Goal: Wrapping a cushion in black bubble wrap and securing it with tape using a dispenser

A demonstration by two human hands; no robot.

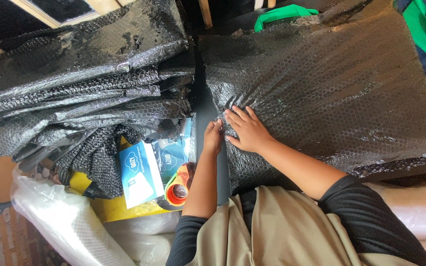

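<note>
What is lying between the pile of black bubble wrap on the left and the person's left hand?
In the head view, blue and white packets and an orange tape dispenser lie between the bubble wrap pile and the left hand.
</note>
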